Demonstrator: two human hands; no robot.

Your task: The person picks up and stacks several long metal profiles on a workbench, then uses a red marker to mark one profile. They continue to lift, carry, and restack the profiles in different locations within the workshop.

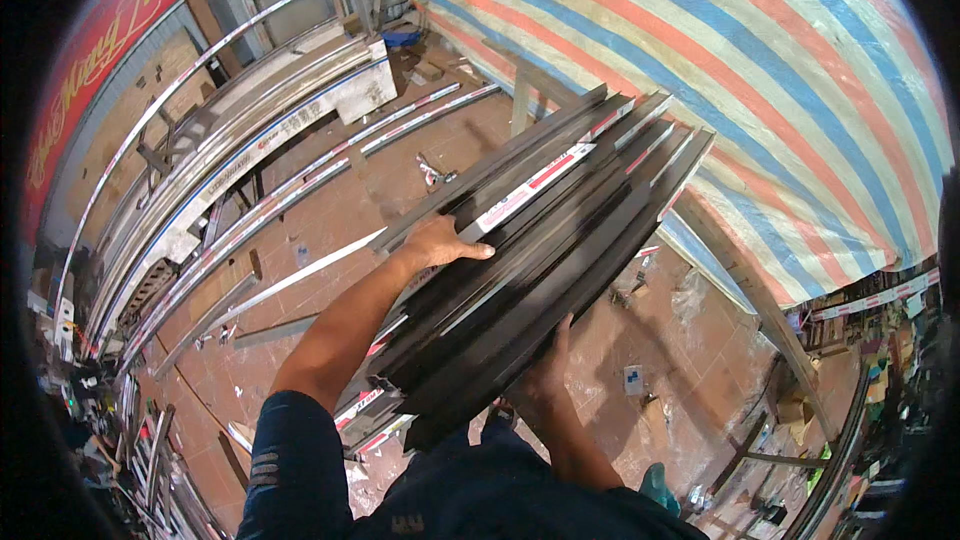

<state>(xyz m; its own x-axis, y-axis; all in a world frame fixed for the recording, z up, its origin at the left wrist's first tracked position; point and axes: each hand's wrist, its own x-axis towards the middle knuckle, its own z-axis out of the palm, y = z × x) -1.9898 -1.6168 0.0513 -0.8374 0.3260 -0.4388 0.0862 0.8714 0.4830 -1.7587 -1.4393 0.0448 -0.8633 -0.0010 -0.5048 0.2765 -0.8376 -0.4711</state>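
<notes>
A bundle of long dark metal profiles point(520, 275) stretches diagonally in front of me, from near my waist toward the far right. Strips of white-and-red protective film cling to several of them. My left hand point(440, 242) grips the bundle's left side, its thumb laid over the top and its fingers curled out of sight around the outer profile. At the right lower edge, my right hand point(548, 365) holds the bundle from the side, with most of its fingers hidden beneath it. The profiles lie side by side, roughly parallel, with uneven ends.
A long pale machine bench point(350, 90) with rails runs along the left. Loose white profiles point(410, 120) lie beyond the bundle. A striped tarp point(700, 30) hangs at the far right above a wooden beam point(790, 360). Scraps litter the tiled floor point(680, 340).
</notes>
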